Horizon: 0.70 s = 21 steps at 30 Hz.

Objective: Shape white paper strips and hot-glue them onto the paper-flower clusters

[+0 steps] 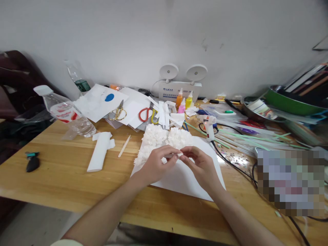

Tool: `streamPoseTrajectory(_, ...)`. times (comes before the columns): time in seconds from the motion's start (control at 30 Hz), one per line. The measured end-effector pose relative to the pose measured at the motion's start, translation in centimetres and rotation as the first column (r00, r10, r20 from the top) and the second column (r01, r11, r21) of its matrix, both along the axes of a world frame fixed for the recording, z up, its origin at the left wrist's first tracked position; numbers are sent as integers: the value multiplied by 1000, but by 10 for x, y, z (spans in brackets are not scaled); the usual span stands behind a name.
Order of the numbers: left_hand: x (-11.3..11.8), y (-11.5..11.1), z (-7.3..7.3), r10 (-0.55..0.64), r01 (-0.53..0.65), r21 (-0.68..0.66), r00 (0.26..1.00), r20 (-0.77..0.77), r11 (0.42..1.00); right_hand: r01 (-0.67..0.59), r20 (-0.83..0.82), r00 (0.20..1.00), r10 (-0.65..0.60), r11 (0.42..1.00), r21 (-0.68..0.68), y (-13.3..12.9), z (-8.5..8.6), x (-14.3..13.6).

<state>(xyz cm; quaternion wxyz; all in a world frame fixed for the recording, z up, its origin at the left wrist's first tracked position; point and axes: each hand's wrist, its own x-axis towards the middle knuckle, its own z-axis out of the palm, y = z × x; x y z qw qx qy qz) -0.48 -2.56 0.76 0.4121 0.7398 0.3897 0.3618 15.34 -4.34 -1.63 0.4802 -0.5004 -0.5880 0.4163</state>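
A: What's spread out there?
B: A wooden table point(64, 186), with a big white sheet point(176, 183) lying near the middle. Over on the left stands a clear water bottle point(71, 119) with a white cap.

A: And that frilly stuff?
B: Ruffled white clusters point(153, 135), on the far and left part of the sheet. They look light and flimsy to me; I'd lift them from underneath, never by the frills.

A: The person's hands?
B: Both over the sheet, just on the near side of those clusters. The left hand point(159, 162) has thumb and fingers pinched together; the right hand point(201, 164) meets it from the right, its fingertips closed on the same thing.

A: Anything close by?
B: A white hot glue gun point(209, 129), beyond and right of the right hand, and a flat wooden stick point(124, 146) to the left.

A: So what's in the fingers?
B: A small white piece point(180, 155), partly hidden between the two hands. Paper, perhaps; I can't be sure. I'd guess it weighs next to nothing and creases easily. Best taken by its edges, lightly.
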Motion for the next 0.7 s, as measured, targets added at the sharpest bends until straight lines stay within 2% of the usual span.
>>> streamPoseTrajectory(0.17, 0, -1, -3, -7, 7, 67, 1000, -5, 998, -34, 38, 999, 34, 999, -13, 1, -1, 1)
streamPoseTrajectory(0.33, 0, -1, -5, 49, -43, 95, 997, -65, 995, -42, 95, 995, 37, 998, 49, 0, 1, 2)
streamPoseTrajectory(0.43, -1, 0, -3, 31, -28, 36, 998, -58, 999, -34, 100, 995, 26, 997, 73, 0, 2, 1)
streamPoseTrajectory(0.57, -1, 1, 0, 21, -25, -61, 998, -63, 998, -74, 50, 996, 73, 997, 10, 1, 1, 1)
streamPoseTrajectory(0.7, -1, 1, 0, 29, -33, -91, 999, -45, 995, -95, 31, 995, 96, 995, -22, 1, 1, 2)
